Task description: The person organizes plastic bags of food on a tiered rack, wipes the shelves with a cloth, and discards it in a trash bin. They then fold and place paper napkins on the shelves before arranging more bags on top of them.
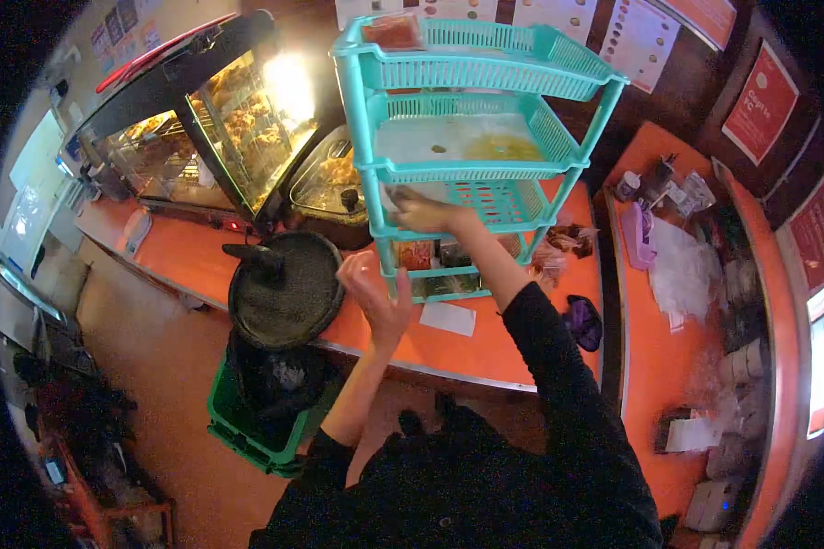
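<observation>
My right hand [421, 213] reaches into the third tier of a teal plastic rack [485, 73], near its left post. Its fingers are curled closed beside a small whitish piece, perhaps cloth or paper; blur hides exactly what they grip. My left hand [375, 295] is raised in front of the rack's lower left side, fingers apart and holding nothing. Close to it is a round dark lid [284, 291] with a knob handle. On the rack's lowest tier are packets, one of them red [416, 255]. A white sheet of paper [448, 317] lies on the orange counter [394, 343].
A lit glass display case [247, 128] with fried food stands left, beside a food pan [330, 183] with a clear lid. A green crate [265, 453] with a black bag is below the counter edge. A purple cloth item [582, 322] lies right, near a side counter [645, 366].
</observation>
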Demonstrator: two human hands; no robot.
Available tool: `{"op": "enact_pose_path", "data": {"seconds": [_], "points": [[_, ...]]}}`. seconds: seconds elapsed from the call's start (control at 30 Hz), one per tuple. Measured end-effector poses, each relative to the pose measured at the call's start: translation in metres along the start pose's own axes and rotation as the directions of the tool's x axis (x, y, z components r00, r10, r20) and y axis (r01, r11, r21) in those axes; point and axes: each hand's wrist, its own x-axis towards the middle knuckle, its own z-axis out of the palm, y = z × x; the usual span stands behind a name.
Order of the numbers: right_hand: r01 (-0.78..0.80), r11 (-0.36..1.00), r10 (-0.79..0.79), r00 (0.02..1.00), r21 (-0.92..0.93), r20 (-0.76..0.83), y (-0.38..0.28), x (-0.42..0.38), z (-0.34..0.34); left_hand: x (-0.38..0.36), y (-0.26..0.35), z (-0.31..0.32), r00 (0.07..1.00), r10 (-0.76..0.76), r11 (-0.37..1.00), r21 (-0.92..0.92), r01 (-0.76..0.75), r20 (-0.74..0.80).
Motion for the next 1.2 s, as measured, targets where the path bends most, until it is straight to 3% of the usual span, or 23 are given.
{"op": "enact_pose_path", "data": {"seconds": [0.03,0.07,0.13,0.2,0.27,0.4,0.43,0.5,0.53,0.57,0.6,0.7,0.77,0.8,0.83,0.87,0.9,0.93,1.0,1.03,1.07,1.13,1.2], "points": [[-0.158,0.987,0.157,0.977,-0.005,0.141,-0.004,-0.002,0.004,0.021,-0.008,0.011,0.994,0.056,0.998,-0.034,-0.059,-0.093],[-0.157,0.988,0.156,0.976,-0.002,0.149,0.006,-0.002,-0.002,0.046,-0.013,0.02,0.999,0.037,0.998,-0.043,-0.038,-0.019],[-0.194,0.936,0.306,0.859,-0.294,0.411,0.041,-0.01,-0.024,0.062,-0.025,0.021,0.999,0.003,1.0,-0.03,-0.002,0.052],[-0.522,0.768,0.563,0.827,-0.371,0.002,0.066,-0.045,-0.033,0.065,-0.046,0.032,0.974,0.007,0.988,-0.15,0.028,0.225],[-0.637,0.724,0.601,0.771,-0.264,-0.211,0.13,-0.057,-0.013,0.066,-0.044,0.035,0.988,0.019,0.991,-0.133,0.002,0.156],[-0.598,0.652,0.499,0.801,-0.466,-0.33,0.092,-0.05,-0.009,0.068,-0.036,0.03,0.958,-0.138,0.986,-0.06,0.158,0.252],[-0.633,0.592,0.622,0.752,-0.499,-0.216,0.071,-0.047,-0.009,0.064,-0.043,0.032,0.936,-0.183,0.978,-0.044,0.205,0.302],[-0.648,0.599,0.671,0.727,-0.47,-0.147,0.015,-0.049,-0.026,0.06,-0.048,0.037,0.91,-0.218,0.969,-0.03,0.244,0.352],[-0.629,0.663,0.609,0.769,-0.405,-0.197,-0.008,-0.05,-0.035,0.058,-0.048,0.04,0.927,-0.211,0.958,-0.121,0.259,0.311],[-0.535,0.743,0.413,0.839,-0.401,-0.355,0.0,-0.041,-0.018,0.056,-0.049,0.041,0.94,-0.208,0.939,-0.215,0.269,0.269],[-0.428,0.801,0.193,0.847,-0.419,-0.496,0.011,-0.03,0.001,0.056,-0.049,0.04,0.941,-0.201,0.938,-0.223,0.265,0.271],[-0.431,0.783,0.175,0.845,-0.449,-0.506,-0.011,0.007,0.024,0.052,-0.049,0.04,0.948,-0.167,0.961,-0.169,0.217,0.27],[-0.166,0.849,-0.059,0.914,-0.502,-0.402,-0.027,0.02,0.017,0.044,-0.056,0.045,0.93,-0.258,0.931,-0.191,0.312,0.262],[-0.166,0.848,-0.062,0.912,-0.504,-0.405,-0.025,0.021,0.015,0.045,-0.054,0.046,0.922,-0.288,0.918,-0.199,0.342,0.258],[-0.181,0.962,0.104,0.936,-0.206,-0.336,-0.023,0.02,0.013,0.045,-0.053,0.045,0.943,-0.235,0.936,-0.207,0.285,0.234],[-0.214,0.971,0.233,0.949,0.107,-0.214,-0.019,0.018,0.009,0.046,-0.052,0.045,0.962,-0.179,0.951,-0.216,0.223,0.206],[-0.207,0.973,0.225,0.95,0.102,-0.218,-0.016,0.011,0.004,0.044,-0.05,0.044,0.965,-0.174,0.952,-0.217,0.217,0.198],[-0.231,0.934,0.269,0.957,0.274,-0.112,-0.015,-0.002,-0.003,0.04,-0.049,0.042,0.951,-0.215,0.955,-0.157,0.253,0.224],[-0.247,0.737,0.383,0.92,0.63,-0.087,-0.018,-0.026,-0.019,0.047,-0.05,0.043,0.946,-0.241,0.957,-0.108,0.269,0.219],[-0.198,0.569,0.486,0.864,0.798,-0.132,-0.028,-0.047,-0.027,0.048,-0.05,0.042,0.95,-0.215,0.963,-0.114,0.245,0.225],[-0.269,0.626,0.403,0.915,0.732,-0.008,-0.043,-0.078,-0.057,0.047,-0.051,0.04,0.954,-0.189,0.968,-0.117,0.221,0.234],[-0.133,0.894,0.204,0.971,0.427,-0.125,-0.072,-0.141,-0.093,0.048,-0.051,0.04,0.963,-0.149,0.975,-0.128,0.18,0.224],[-0.105,0.767,0.265,0.95,0.633,-0.164,-0.111,-0.161,-0.138,0.051,-0.048,0.041,0.976,-0.084,0.969,-0.212,0.127,0.201]]}}
